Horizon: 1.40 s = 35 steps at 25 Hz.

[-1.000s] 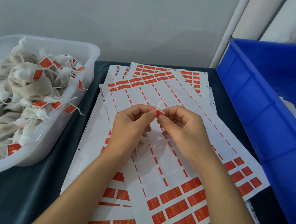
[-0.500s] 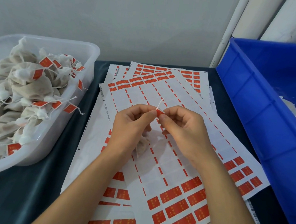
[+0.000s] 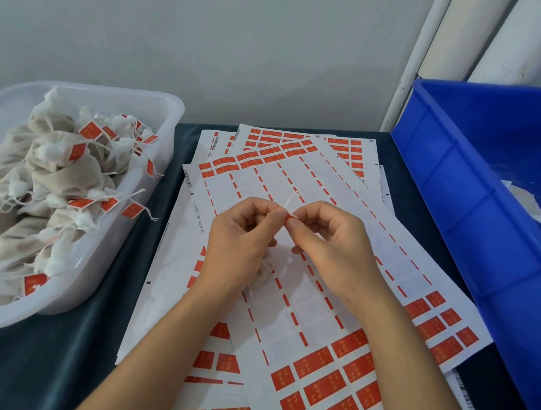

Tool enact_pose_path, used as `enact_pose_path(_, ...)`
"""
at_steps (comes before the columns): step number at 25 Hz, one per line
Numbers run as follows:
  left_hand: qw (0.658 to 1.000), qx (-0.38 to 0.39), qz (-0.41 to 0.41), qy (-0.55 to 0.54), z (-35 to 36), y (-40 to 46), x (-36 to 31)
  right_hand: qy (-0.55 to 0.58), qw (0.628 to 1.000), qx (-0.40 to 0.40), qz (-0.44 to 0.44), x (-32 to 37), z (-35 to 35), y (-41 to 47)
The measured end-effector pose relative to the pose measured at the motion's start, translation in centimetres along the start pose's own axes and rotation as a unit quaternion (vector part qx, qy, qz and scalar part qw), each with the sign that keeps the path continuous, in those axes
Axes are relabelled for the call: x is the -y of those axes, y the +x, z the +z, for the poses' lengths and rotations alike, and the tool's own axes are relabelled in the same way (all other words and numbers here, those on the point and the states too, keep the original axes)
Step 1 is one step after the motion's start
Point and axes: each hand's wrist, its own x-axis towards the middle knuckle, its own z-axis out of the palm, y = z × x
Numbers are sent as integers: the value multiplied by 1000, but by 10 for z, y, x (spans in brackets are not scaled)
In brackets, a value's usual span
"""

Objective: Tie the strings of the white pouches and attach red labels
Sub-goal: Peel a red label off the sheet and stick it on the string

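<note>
Red label [image 3: 289,218] sits pinched between left hand [image 3: 244,244] and right hand [image 3: 330,244], folded over the white string [image 3: 290,199]. Both hands grip it; pressing evenly should seal the halves squarely.

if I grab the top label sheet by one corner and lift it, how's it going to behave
The top label sheet looks thin, so it would probably droop and feel light. Most labels are peeled off, so its backing may be slick. It overlaps other sheets and could drag them.
</note>
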Motion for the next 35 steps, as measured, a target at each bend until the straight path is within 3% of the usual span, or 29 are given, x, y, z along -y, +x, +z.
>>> enact_pose_path(7,998,21,47,29,1,-1,0,66,998,1,18,2,2,1)
enact_pose_path(18,995,12,68,70,-2,-2,-2,37,997,-65,0,3,2,-1)
enact_pose_path(23,992,37,71,97,-4,0,-1,56,998,-38,6,3,2,-1)
enact_pose_path(31,991,48,58,112,-6,1,-2,-1,998,-68,-19,1,6,0)
enact_pose_path(35,993,31,67,97,-5,0,0,23,997,-68,-27,2,8,1)
